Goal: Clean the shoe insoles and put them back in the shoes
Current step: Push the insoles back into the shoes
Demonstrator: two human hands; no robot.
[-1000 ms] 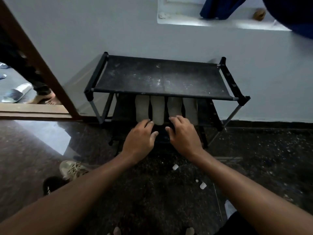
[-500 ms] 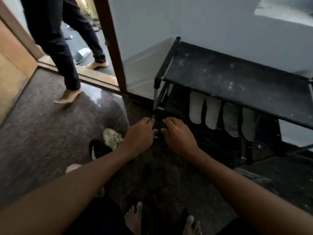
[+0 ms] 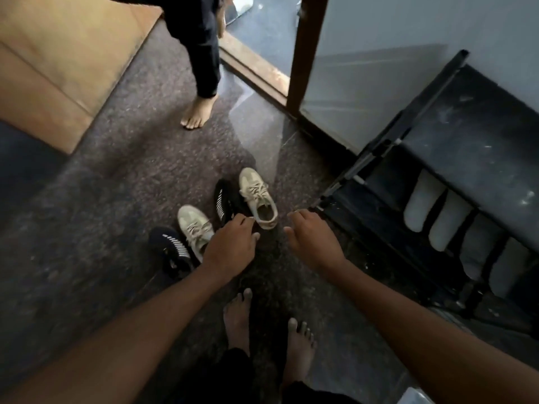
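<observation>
Left hand [image 3: 230, 247] over black shoe [image 3: 224, 199] (grasp unclear); right hand [image 3: 312, 240] loose, empty; insoles [image 3: 420, 202] well right.

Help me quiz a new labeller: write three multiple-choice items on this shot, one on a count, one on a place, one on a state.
1. How many shoes lie on the floor? A two; B four; C six.
2. Where are the pale insoles? A inside the shoes; B under the top shelf of the rack; C in a hand.
3. The right hand is: A holding an insole; B holding a shoe; C empty.
Key: 1 B, two beige and two black ones show; 2 B, they stand in a row beneath that shelf; 3 C, its fingers are relaxed around nothing.
</observation>
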